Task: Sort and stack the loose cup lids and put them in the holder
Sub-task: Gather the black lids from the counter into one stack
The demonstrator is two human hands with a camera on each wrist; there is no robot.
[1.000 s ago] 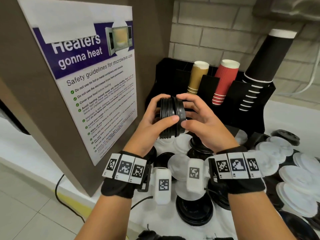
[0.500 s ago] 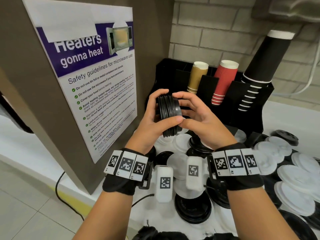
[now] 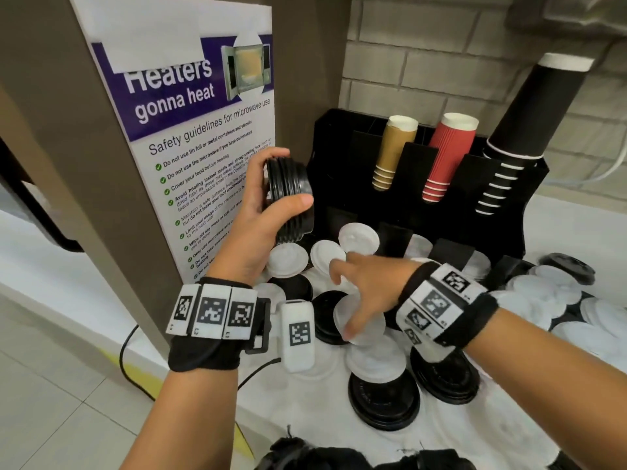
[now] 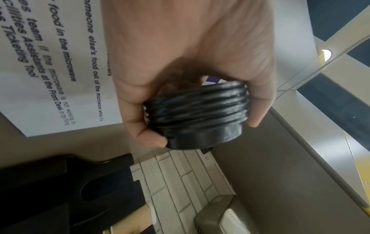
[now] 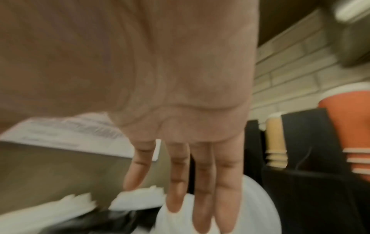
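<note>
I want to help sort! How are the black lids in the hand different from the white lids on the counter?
The black lid stack is dark and nested tight; the white lids are pale and lie scattered. The black lid stack is up in the air, tipped on its side, gripped by the left hand; the white lids rest on the counter, the right hand open over them. Both are round cup lids.

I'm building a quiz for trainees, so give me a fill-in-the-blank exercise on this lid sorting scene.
1. The left hand grips a stack of round plastic lids coloured ____.
2. The right hand, fingers straight, reaches down over loose lids and holds ____.
3. In the black cup holder, the ribbed paper cups are ____.

Missing: black; nothing; red
</note>
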